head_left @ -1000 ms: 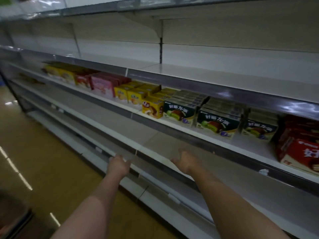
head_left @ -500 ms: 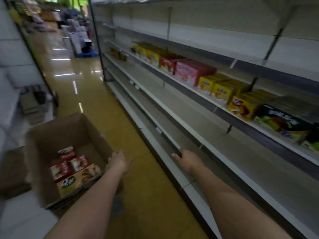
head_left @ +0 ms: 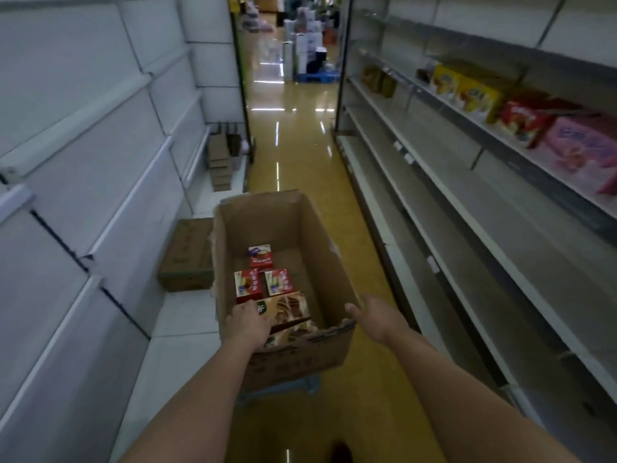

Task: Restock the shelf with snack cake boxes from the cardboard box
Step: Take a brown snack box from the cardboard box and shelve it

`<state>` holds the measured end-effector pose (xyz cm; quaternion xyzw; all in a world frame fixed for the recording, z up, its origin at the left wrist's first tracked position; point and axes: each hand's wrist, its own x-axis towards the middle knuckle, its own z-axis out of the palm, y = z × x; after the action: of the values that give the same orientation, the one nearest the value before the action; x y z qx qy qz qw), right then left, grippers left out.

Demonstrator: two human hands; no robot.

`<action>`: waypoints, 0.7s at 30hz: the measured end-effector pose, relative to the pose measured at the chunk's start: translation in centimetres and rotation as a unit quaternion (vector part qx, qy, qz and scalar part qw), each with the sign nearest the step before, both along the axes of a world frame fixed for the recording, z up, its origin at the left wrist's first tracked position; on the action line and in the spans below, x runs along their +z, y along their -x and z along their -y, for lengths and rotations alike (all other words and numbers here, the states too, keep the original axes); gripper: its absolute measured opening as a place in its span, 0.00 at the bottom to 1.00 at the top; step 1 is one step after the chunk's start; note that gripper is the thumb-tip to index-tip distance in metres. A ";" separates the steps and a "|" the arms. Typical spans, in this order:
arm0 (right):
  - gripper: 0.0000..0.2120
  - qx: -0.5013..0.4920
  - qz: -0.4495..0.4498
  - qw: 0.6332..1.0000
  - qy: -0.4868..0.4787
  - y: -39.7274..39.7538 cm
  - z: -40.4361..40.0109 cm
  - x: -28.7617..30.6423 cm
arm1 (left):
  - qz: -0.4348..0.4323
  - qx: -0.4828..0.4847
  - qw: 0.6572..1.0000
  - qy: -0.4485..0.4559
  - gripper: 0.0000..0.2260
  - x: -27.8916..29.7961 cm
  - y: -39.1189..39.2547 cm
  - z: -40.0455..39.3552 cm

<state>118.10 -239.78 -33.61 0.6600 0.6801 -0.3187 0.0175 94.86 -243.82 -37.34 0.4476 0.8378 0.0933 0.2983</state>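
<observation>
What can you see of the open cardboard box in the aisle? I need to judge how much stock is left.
The cardboard box is brown corrugated card, tall and open-topped, with a ragged near rim. It stands upright in the aisle on something blue. Inside lie three small red snack boxes and, nearest, brown snack cake boxes; much of the floor is bare. The left hand reaches in onto the brown boxes; the right hand hovers open at the right wall.

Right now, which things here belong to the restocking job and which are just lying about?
Job:
open cardboard box
red snack boxes
brown snack box, under the left hand
right shelf

Lying about:
closed carton
flattened cardboard stack
far pallet goods
</observation>
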 end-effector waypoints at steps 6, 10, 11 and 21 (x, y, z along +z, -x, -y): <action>0.31 0.062 0.015 0.998 0.007 3.8 -7.0 -2.8 | 0.017 0.070 0.997 0.020 0.19 -3.3 2.4 -2.9; 0.30 0.102 0.026 0.994 0.007 5.7 -11.2 -4.7 | 0.027 0.094 0.994 0.047 0.20 -5.3 2.9 -5.4; 0.30 0.112 0.031 0.993 0.015 6.0 -12.4 -5.3 | 0.029 0.101 0.993 0.055 0.21 -5.9 3.1 -6.2; 0.29 0.178 0.085 0.975 0.099 9.2 -19.1 -14.5 | 0.098 0.156 0.973 0.142 0.23 -15.2 4.6 -9.9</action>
<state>108.89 -220.68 -48.06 0.5478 0.7481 -0.3185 0.1970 90.28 -233.94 -52.58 0.2530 0.8686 0.0624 0.4214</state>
